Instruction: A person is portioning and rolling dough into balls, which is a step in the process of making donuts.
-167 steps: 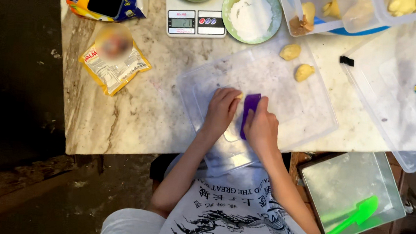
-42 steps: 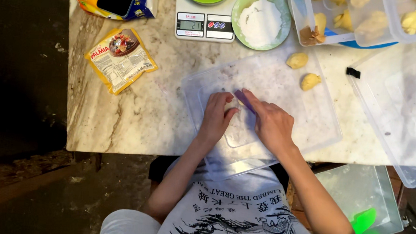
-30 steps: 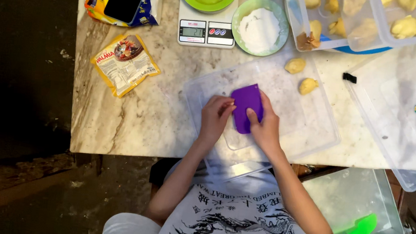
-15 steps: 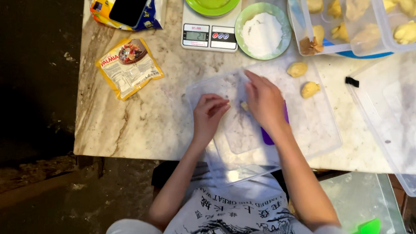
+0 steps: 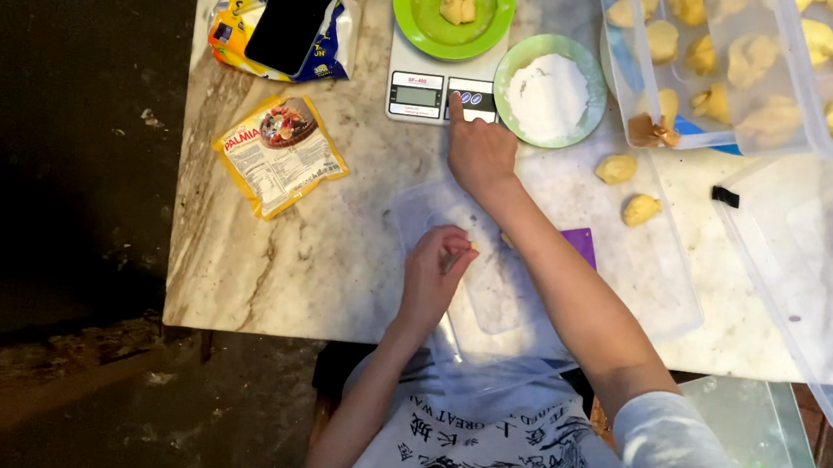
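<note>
Weighing underway: right hand (image 5: 481,154) open, forefinger pressing the scale (image 5: 443,91) under a dough piece (image 5: 459,6), left hand (image 5: 433,271) pinched shut on nothing visible, two dough lumps (image 5: 616,167) unweighed.

Marble table (image 5: 232,278), scale (image 5: 441,94), flour bowl (image 5: 550,90), packets (image 5: 280,155), dough pieces (image 5: 629,187), plastic sheet (image 5: 654,275)
</note>
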